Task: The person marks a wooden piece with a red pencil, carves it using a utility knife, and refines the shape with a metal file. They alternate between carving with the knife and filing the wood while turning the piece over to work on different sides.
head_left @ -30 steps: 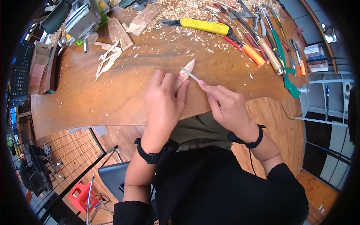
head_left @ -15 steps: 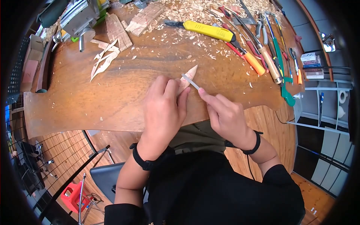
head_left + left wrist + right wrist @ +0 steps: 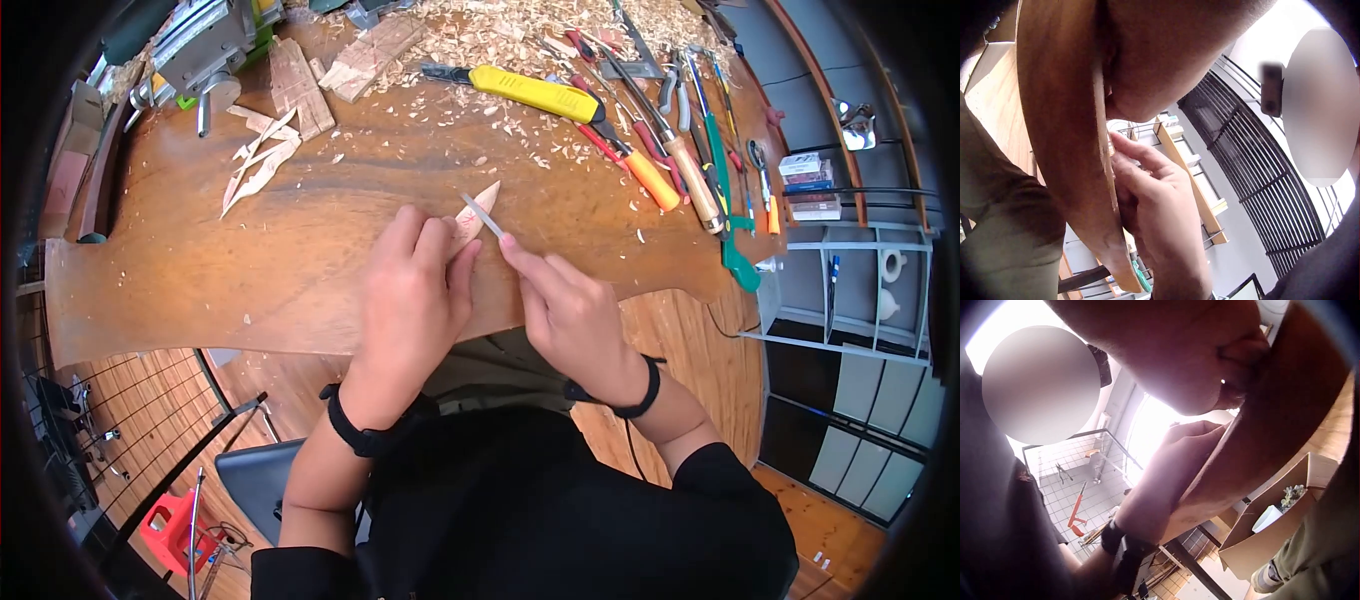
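In the head view my left hand [image 3: 410, 285] pinches a pale, pointed piece of wood [image 3: 488, 199] near the table's front edge, its tip angled away to the right. My right hand [image 3: 572, 310] grips a slim grey metal tool [image 3: 484, 214], shaped like a small flat file, with the index finger stretched along it. That tool lies across the wood just behind its tip. From the left wrist, the right hand [image 3: 1163, 219] shows beyond the table edge. From the right wrist, the left hand [image 3: 1179, 456] rests by the edge; the wood is mostly hidden there.
On the wooden table [image 3: 200, 290] lie split offcuts [image 3: 268, 165], a yellow utility knife [image 3: 535, 95] and wood shavings [image 3: 500, 35]. Several tools, including a wooden-handled one [image 3: 693, 185], lie at the right. A metal vise [image 3: 205, 60] stands at the back left.
Both hands keep their grips. The grey tool has shifted slightly across the wood, a little nearer its tip. The head view has shifted, so the table's things appear further left.
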Demonstrator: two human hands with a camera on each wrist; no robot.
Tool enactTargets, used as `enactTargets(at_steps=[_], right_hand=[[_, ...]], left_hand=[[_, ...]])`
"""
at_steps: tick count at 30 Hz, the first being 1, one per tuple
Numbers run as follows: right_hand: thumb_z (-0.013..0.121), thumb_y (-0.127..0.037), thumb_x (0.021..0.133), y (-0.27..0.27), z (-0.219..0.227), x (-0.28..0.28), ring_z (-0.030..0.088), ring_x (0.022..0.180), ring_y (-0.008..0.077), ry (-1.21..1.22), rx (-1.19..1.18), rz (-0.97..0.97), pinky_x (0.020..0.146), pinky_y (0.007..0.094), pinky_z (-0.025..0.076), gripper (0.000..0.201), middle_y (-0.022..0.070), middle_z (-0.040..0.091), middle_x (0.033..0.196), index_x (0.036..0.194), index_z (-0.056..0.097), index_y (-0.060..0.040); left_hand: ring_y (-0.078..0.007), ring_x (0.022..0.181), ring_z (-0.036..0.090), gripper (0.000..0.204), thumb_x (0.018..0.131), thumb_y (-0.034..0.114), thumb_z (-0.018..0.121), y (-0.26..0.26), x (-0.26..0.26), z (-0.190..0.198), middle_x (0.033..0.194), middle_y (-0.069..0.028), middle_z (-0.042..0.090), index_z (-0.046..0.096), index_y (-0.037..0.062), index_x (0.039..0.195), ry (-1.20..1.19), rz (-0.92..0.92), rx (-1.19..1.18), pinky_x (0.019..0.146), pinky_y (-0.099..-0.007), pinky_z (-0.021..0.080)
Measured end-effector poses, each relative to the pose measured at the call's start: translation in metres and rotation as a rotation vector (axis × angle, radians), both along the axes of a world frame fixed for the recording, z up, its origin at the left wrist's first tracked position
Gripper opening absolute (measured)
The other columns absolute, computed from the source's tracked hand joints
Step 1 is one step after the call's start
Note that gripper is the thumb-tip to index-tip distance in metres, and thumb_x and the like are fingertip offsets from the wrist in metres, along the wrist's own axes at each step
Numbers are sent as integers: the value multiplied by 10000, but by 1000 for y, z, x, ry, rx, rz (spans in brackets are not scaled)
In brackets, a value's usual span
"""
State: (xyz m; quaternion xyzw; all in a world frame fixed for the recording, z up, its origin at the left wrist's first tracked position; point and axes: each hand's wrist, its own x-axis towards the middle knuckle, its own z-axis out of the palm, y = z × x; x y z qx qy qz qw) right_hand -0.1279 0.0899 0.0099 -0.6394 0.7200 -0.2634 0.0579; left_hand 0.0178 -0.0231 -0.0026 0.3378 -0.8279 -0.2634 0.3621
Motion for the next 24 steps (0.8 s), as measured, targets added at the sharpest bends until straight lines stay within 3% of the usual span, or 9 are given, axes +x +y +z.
enactTargets(at_steps=[4,8,10,19,24], right_hand=[[612,-5,885,-28,-8,1,641,594,341,2,-62,-5,556,430,545,424,113,602,770,1297,655,-92],[608,-13,888,-9,-3,11,647,604,343,34,-66,-36,556,433,544,418,119,610,774,1295,654,-92],[611,21,906,8,2,13,657,703,365,-29,35,-78,600,442,521,389,151,639,818,1279,665,-79],[597,-4,885,-28,-6,1,642,611,348,-5,-55,-2,556,423,540,425,120,607,766,1300,651,-79],[598,-3,884,0,8,2,639,594,339,-18,23,0,549,416,538,426,106,596,751,1300,654,-74]], left_hand=[[-378,751,617,182,809,46,786,1,0,4,864,-165,594,660,-15,926,-30,-6,-22,642,-431,496],[-381,744,618,171,809,47,783,6,-2,4,853,-168,593,656,-10,908,-19,41,-53,641,-436,497],[-382,743,619,170,808,49,784,5,-3,3,850,-168,592,654,-8,901,-1,57,-58,641,-437,497],[-380,776,582,163,840,72,735,1,-3,1,833,-165,532,585,11,854,-49,2,19,666,-463,476],[-386,742,615,180,812,24,777,3,-6,4,872,-177,591,639,-20,919,-21,51,-11,642,-436,494]])
